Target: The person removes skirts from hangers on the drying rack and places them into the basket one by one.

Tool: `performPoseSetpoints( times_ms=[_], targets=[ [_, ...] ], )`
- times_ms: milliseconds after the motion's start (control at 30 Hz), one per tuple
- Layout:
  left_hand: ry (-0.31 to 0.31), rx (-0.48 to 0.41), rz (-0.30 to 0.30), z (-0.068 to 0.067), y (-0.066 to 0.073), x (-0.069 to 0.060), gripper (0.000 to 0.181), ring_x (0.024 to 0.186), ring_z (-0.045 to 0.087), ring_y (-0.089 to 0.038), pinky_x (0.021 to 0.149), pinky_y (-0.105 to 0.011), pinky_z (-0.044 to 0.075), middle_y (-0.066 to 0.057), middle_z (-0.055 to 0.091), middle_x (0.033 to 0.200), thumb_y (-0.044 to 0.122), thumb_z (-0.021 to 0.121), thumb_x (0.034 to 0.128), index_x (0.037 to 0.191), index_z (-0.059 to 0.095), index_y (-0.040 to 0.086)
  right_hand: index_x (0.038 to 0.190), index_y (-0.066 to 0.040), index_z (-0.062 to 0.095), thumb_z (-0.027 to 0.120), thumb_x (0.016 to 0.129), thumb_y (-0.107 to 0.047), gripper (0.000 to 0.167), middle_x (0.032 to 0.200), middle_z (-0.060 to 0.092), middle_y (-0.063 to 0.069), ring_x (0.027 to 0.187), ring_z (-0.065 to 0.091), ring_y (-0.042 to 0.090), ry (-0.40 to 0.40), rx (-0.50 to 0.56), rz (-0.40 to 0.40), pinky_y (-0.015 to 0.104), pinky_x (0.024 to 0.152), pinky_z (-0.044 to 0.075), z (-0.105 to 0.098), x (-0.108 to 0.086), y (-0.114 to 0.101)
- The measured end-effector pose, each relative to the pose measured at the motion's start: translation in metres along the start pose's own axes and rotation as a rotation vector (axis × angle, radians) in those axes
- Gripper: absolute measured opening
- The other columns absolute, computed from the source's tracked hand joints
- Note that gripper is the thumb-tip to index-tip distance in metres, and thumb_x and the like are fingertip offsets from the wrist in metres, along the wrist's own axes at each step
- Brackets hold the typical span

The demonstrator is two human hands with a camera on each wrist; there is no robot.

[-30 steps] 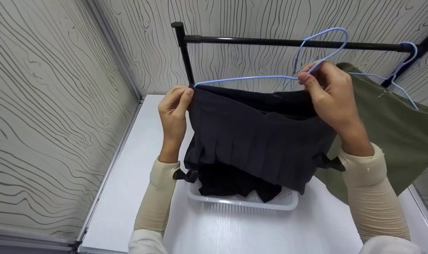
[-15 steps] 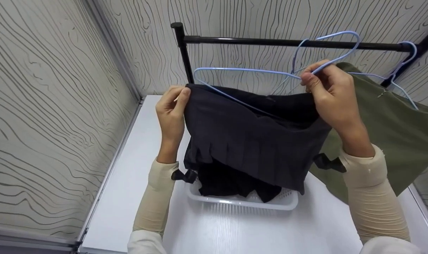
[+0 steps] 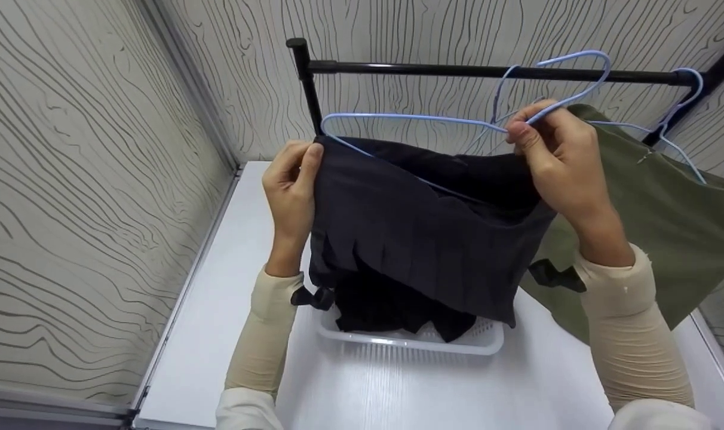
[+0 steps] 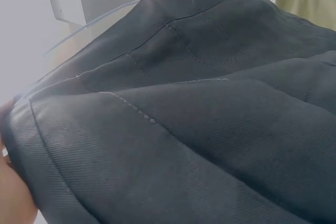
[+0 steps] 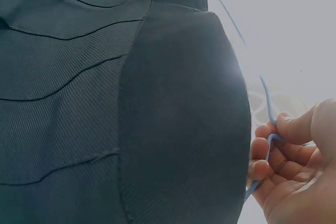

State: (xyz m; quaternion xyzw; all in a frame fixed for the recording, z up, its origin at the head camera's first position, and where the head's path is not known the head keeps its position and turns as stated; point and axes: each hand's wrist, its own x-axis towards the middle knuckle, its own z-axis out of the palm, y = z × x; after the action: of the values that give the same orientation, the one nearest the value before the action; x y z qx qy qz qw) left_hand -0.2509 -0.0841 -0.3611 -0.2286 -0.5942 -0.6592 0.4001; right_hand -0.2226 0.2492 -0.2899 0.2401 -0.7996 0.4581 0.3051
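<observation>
A dark pleated skirt hangs in front of me, its waistband stretched sideways. My left hand pinches the waistband at its left corner, thumb in front. With curled fingers and thumb, my right hand holds a blue wire hanger at the base of its hook. The hanger's left end rises just above the waistband, and its lower wire dips inside the skirt's opening. The hanger's right part is hidden by the skirt and hand. In the right wrist view the hanger wire runs between thumb and fingers, beside the skirt.
A black rack rail crosses behind the hands. On its right hangs an olive-green garment on a blue hanger; another blue hanger hangs behind my right hand. Below, a white basket holds black clothing on the white table.
The hanger's left end has risen out from the waistband's left corner, and its hook has moved right. The left hand has shifted slightly left with the waistband.
</observation>
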Motion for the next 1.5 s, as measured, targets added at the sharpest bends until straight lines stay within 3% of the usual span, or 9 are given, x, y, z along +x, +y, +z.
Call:
performPoseSetpoints(
  times_ms=[433, 700, 1000, 1233, 1500],
  targets=[
    [0.004, 0.000, 0.030, 0.006, 0.013, 0.003, 0.011, 0.076, 0.056, -0.011, 0.068, -0.024, 0.044, 0.007, 0.068, 0.089, -0.008, 0.065, 0.0992, 0.093, 0.074, -0.008, 0.102, 0.009, 0.066, 0.062, 0.107, -0.008, 0.019, 0.084, 0.064, -0.014, 0.067, 0.056, 0.012, 0.029, 0.025, 0.010, 0.018, 0.061, 0.045, -0.003, 0.001, -0.001],
    [-0.013, -0.013, 0.022, 0.007, 0.010, 0.002, 0.011, 0.079, 0.060, -0.011, 0.071, -0.024, 0.048, 0.007, 0.071, 0.092, -0.008, 0.065, 0.0994, 0.095, 0.075, -0.009, 0.102, 0.011, 0.065, 0.062, 0.107, -0.006, 0.017, 0.084, 0.065, -0.008, 0.065, 0.054, 0.012, 0.028, 0.065, 0.024, 0.020, 0.061, 0.045, 0.000, -0.001, -0.001],
    [-0.069, -0.031, -0.014, 0.008, 0.000, -0.006, 0.011, 0.080, 0.061, -0.010, 0.068, -0.022, 0.049, 0.007, 0.072, 0.094, -0.003, 0.066, 0.1013, 0.099, 0.076, -0.008, 0.104, 0.013, 0.066, 0.063, 0.106, -0.004, 0.018, 0.087, 0.064, -0.011, 0.068, 0.057, 0.010, 0.017, 0.058, 0.026, 0.018, 0.064, 0.047, 0.004, -0.001, 0.003],
    [-0.145, -0.063, -0.046, 0.008, -0.004, -0.012, 0.016, 0.087, 0.064, -0.011, 0.075, -0.023, 0.057, 0.008, 0.070, 0.096, 0.004, 0.068, 0.1029, 0.097, 0.074, -0.010, 0.105, 0.015, 0.066, 0.063, 0.106, -0.003, 0.018, 0.090, 0.066, -0.010, 0.072, 0.060, 0.008, 0.008, 0.069, 0.032, 0.018, 0.066, 0.048, 0.005, -0.001, 0.004],
    [-0.211, -0.077, -0.050, 0.012, -0.010, -0.019, 0.009, 0.083, 0.062, -0.011, 0.073, -0.024, 0.053, 0.006, 0.070, 0.095, -0.006, 0.066, 0.1004, 0.098, 0.075, -0.008, 0.105, 0.014, 0.064, 0.062, 0.106, -0.002, 0.016, 0.092, 0.067, -0.008, 0.076, 0.061, 0.008, -0.010, 0.103, 0.027, 0.019, 0.067, 0.050, 0.005, -0.001, 0.004]
  ],
)
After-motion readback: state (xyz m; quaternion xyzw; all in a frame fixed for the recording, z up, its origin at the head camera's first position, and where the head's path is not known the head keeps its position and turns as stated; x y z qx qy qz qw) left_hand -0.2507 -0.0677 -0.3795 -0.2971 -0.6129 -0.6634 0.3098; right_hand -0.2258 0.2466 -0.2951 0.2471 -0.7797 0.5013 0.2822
